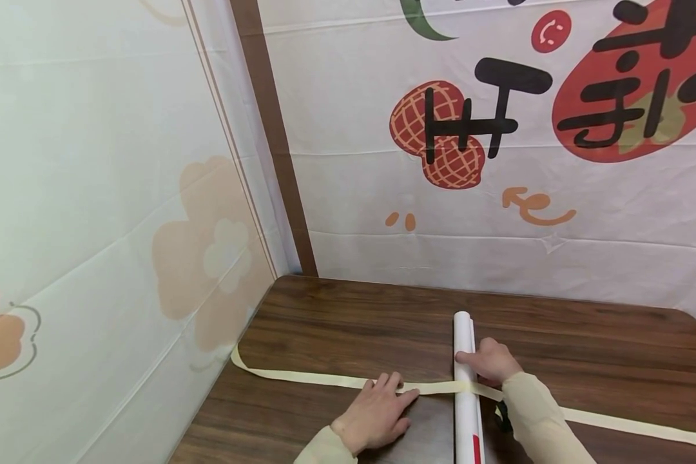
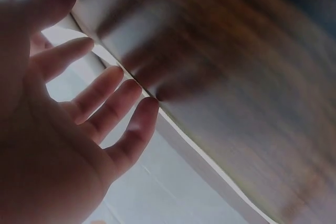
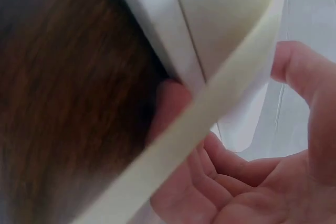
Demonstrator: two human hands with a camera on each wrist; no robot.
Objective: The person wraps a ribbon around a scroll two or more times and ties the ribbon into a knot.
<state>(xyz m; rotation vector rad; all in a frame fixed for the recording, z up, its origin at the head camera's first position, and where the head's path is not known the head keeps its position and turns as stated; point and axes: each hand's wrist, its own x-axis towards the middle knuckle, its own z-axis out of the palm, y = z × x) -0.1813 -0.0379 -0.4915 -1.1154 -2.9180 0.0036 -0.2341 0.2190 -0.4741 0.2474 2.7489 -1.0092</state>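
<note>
A white paper roll (image 1: 465,422), with a red patch near its lower end, lies lengthwise on the table. Across it runs a long cream ribbon (image 1: 301,377), passing over the roll's middle. My right hand (image 1: 493,362) grips the roll from the right, just beyond the ribbon, thumb on top. In the right wrist view the fingers (image 3: 176,103) curl against the roll's underside, and the ribbon (image 3: 184,129) slants in front of them. To the roll's left, my left hand (image 1: 378,412) rests with spread fingers, fingertips on the ribbon. The left wrist view shows those fingers (image 2: 139,124) loosely extended.
The dark wooden table (image 1: 348,322) meets a printed cloth wall (image 1: 354,161) at the back and another cloth (image 1: 122,193) on the left. The ribbon's left end curls at the table's left edge; its other side stretches past the right forearm.
</note>
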